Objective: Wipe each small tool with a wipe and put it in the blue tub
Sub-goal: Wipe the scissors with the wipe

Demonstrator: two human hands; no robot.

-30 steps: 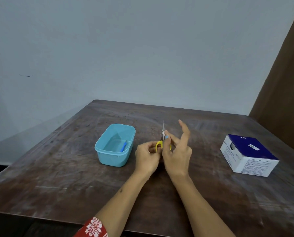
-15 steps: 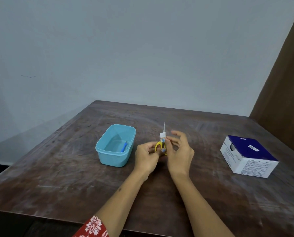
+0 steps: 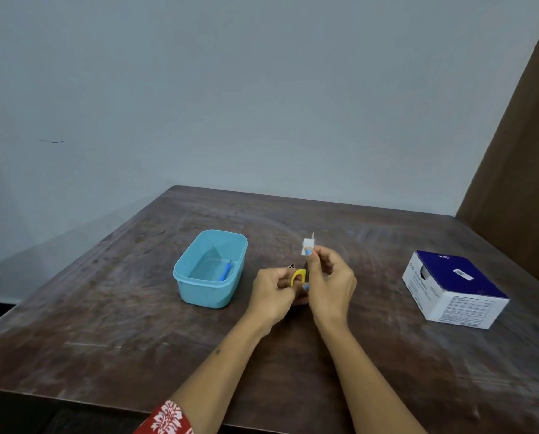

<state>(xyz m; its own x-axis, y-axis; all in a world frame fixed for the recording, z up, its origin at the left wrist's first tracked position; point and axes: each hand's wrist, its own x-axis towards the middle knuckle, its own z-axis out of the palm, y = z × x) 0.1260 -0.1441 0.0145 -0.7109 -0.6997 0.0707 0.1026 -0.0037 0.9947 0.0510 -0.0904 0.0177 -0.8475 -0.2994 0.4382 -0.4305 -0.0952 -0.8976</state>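
Head view looks down on a dark wooden surface (image 3: 136, 308) with both hands raised just right of the blue tub (image 3: 210, 270). Left hand (image 3: 272, 292) curls around the yellow handle of a small pair of scissors (image 3: 299, 276), holding it upright with the blade pointing up. Right hand (image 3: 330, 283) pinches a small white wipe (image 3: 308, 245) around the upper part of the blade, thumb and forefinger closed on it; only the thin metal tip shows above the wipe. Both hands touch one another beside the tub, above the surface.

Inside the tub, a small blue tool (image 3: 225, 272) lies along the right wall. Just beside the tub's right side, behind the left hand, a small dark thing rests on the surface, too small to tell what it is. Well to the right of the tub sits a blue-and-white box (image 3: 456, 292), closed, with printed text on its near side. A red patterned sleeve (image 3: 168, 418) shows on the left arm.
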